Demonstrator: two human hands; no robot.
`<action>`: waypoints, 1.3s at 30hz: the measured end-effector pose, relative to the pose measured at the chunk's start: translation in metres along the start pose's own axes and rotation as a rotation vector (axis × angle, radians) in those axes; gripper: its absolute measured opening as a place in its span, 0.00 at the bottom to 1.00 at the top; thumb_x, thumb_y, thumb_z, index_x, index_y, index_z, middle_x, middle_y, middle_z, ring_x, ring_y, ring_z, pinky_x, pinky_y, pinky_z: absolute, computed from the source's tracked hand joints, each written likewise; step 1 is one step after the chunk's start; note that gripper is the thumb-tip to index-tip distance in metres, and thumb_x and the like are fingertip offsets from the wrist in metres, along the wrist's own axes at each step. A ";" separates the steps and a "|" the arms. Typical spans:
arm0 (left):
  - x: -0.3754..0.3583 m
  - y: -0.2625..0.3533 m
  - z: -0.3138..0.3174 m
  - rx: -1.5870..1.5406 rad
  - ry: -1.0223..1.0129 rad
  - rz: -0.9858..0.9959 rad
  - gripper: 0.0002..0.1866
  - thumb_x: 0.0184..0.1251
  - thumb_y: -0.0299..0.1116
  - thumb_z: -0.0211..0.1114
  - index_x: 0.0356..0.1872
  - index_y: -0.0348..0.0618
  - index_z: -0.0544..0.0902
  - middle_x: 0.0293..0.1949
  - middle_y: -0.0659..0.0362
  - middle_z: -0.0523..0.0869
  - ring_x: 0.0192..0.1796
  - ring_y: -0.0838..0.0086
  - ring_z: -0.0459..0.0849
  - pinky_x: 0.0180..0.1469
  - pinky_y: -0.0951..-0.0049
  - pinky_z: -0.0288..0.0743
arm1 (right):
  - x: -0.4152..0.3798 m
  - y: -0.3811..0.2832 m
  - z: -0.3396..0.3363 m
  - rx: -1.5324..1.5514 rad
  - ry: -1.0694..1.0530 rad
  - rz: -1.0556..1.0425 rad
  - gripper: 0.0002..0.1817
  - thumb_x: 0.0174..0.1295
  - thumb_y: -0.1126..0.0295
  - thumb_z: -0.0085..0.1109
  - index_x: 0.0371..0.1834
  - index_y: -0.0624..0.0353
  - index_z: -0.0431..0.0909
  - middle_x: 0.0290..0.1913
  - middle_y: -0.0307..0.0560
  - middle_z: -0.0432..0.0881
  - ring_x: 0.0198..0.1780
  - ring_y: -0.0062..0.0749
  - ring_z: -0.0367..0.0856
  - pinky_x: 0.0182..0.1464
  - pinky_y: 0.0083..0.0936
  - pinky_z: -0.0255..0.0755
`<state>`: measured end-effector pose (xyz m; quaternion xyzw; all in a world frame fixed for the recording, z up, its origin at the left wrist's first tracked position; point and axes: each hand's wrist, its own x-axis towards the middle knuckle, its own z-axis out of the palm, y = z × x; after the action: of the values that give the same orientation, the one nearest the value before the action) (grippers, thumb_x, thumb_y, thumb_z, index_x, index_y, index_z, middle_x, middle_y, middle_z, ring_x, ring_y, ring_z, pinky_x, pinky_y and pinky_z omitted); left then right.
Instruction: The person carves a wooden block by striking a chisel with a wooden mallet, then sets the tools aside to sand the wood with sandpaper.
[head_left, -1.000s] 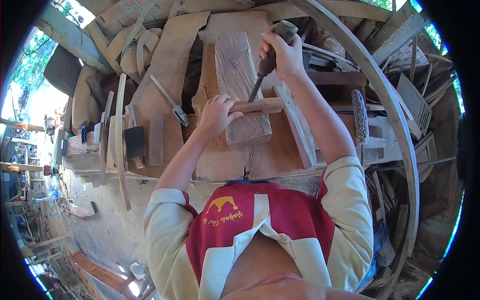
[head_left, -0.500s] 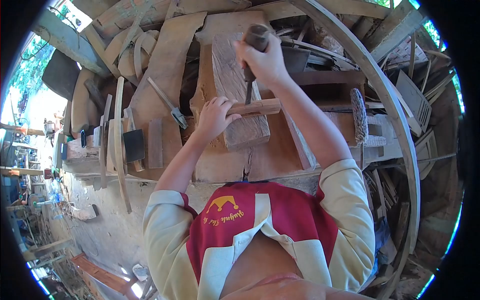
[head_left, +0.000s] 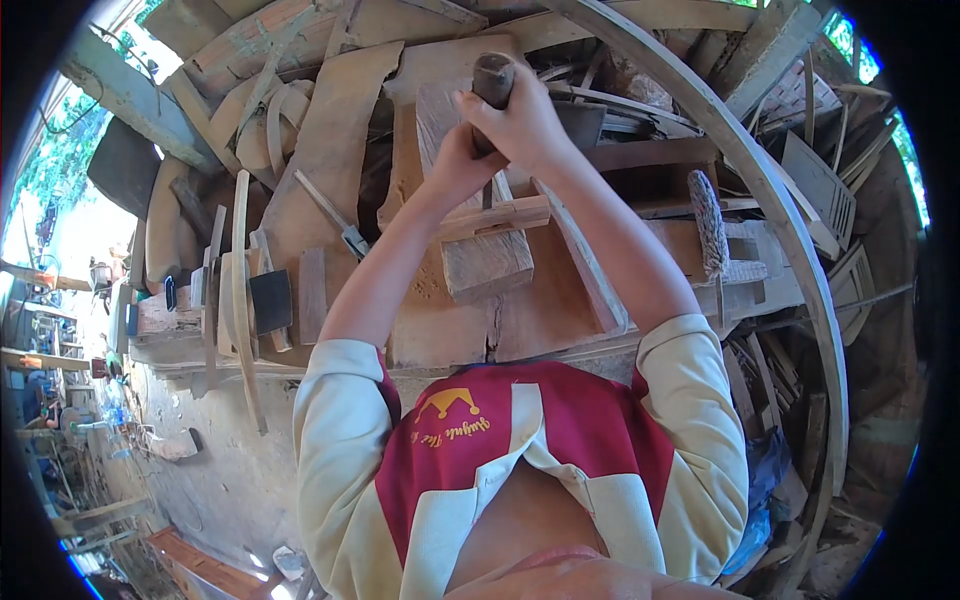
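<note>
Both arms reach forward, bent, and converge; the left hand [head_left: 463,165] is closed just below the closed right hand [head_left: 520,118].

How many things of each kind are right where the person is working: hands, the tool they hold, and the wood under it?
Hands, left hand and right hand: 2
Chisel: 1
Slim wooden piece: 1
Thick wooden block: 1
Total: 5

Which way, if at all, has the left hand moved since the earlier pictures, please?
Yes: against the thick block, the left hand has moved farther out and rightward, off the thin wooden piece to the tool handle.
</note>
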<state>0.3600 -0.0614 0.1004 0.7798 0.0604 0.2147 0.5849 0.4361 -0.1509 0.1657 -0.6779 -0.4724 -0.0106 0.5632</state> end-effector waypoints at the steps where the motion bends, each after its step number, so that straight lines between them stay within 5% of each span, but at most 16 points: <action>1: 0.000 -0.002 0.004 0.000 -0.002 0.007 0.14 0.50 0.28 0.65 0.38 0.36 0.74 0.29 0.60 0.78 0.31 0.78 0.75 0.36 0.75 0.70 | 0.000 0.006 -0.006 -0.234 0.033 -0.080 0.24 0.50 0.55 0.60 0.39 0.67 0.72 0.40 0.57 0.74 0.43 0.44 0.74 0.47 0.34 0.67; 5: -0.005 0.000 0.019 -0.044 0.059 0.024 0.11 0.52 0.28 0.63 0.34 0.36 0.73 0.23 0.64 0.74 0.27 0.80 0.72 0.30 0.78 0.67 | -0.029 0.024 -0.035 -0.277 -0.047 -0.195 0.35 0.50 0.45 0.58 0.50 0.65 0.67 0.48 0.61 0.70 0.51 0.52 0.69 0.52 0.37 0.64; 7: -0.007 -0.002 0.024 -0.062 0.105 0.065 0.10 0.53 0.28 0.63 0.32 0.37 0.73 0.23 0.64 0.73 0.27 0.81 0.71 0.29 0.77 0.66 | -0.058 0.043 -0.049 -0.227 -0.122 -0.093 0.34 0.52 0.46 0.56 0.51 0.65 0.67 0.49 0.61 0.69 0.52 0.53 0.68 0.53 0.36 0.64; 13: -0.001 -0.013 0.019 -0.050 0.159 0.088 0.13 0.54 0.33 0.65 0.29 0.38 0.70 0.21 0.65 0.68 0.25 0.82 0.65 0.27 0.77 0.62 | -0.194 0.097 -0.055 -0.811 -0.521 0.757 0.43 0.50 0.50 0.59 0.65 0.59 0.52 0.61 0.58 0.61 0.62 0.52 0.61 0.58 0.51 0.59; 16: -0.002 -0.007 0.020 -0.030 0.145 0.057 0.13 0.55 0.34 0.65 0.30 0.38 0.70 0.21 0.65 0.67 0.25 0.81 0.64 0.28 0.76 0.63 | -0.227 0.097 -0.048 -0.961 -0.447 0.589 0.42 0.50 0.55 0.59 0.65 0.59 0.50 0.63 0.60 0.58 0.63 0.50 0.60 0.58 0.56 0.56; 18: 0.001 -0.011 0.021 -0.020 0.173 0.047 0.13 0.55 0.34 0.65 0.31 0.38 0.70 0.21 0.64 0.68 0.25 0.80 0.65 0.28 0.75 0.63 | -0.234 0.120 -0.046 -1.005 -0.457 0.563 0.38 0.51 0.62 0.56 0.65 0.59 0.51 0.61 0.61 0.60 0.62 0.51 0.61 0.58 0.50 0.59; 21: 0.004 -0.022 0.019 -0.081 0.176 0.037 0.14 0.54 0.35 0.65 0.31 0.38 0.70 0.21 0.63 0.69 0.25 0.79 0.65 0.29 0.75 0.63 | -0.229 0.140 -0.049 -0.890 -0.352 0.521 0.33 0.51 0.68 0.54 0.62 0.61 0.55 0.58 0.59 0.66 0.56 0.53 0.67 0.54 0.44 0.66; 23: 0.005 -0.025 0.019 -0.061 0.188 0.045 0.14 0.54 0.36 0.65 0.30 0.38 0.70 0.21 0.63 0.69 0.25 0.79 0.66 0.29 0.75 0.63 | -0.205 0.117 -0.065 -0.776 -0.394 0.701 0.29 0.54 0.68 0.53 0.60 0.62 0.59 0.52 0.61 0.71 0.48 0.58 0.72 0.47 0.37 0.69; 27: 0.000 -0.012 0.022 0.047 0.224 0.037 0.15 0.54 0.38 0.66 0.28 0.38 0.71 0.20 0.64 0.70 0.25 0.79 0.67 0.29 0.75 0.64 | -0.194 0.109 -0.083 -0.517 -0.202 0.565 0.23 0.56 0.66 0.52 0.53 0.65 0.63 0.41 0.66 0.74 0.41 0.60 0.74 0.42 0.43 0.69; 34: 0.002 -0.011 0.015 -0.250 0.202 0.035 0.10 0.55 0.32 0.64 0.25 0.41 0.70 0.17 0.67 0.70 0.19 0.84 0.67 0.22 0.80 0.61 | -0.216 0.118 -0.063 -0.564 -0.278 0.569 0.25 0.55 0.67 0.52 0.56 0.64 0.63 0.42 0.64 0.74 0.43 0.58 0.73 0.44 0.42 0.69; 39: 0.001 0.001 0.004 -0.480 0.328 0.030 0.07 0.57 0.24 0.58 0.26 0.43 0.68 0.16 0.67 0.65 0.17 0.83 0.61 0.22 0.79 0.55 | -0.234 0.112 -0.040 -0.881 -0.249 0.472 0.29 0.50 0.70 0.55 0.59 0.62 0.62 0.47 0.57 0.69 0.50 0.50 0.68 0.48 0.41 0.67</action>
<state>0.3625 -0.0649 0.1004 0.5748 0.0902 0.3546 0.7319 0.4005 -0.3197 -0.0319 -0.9351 -0.3206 -0.0003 0.1508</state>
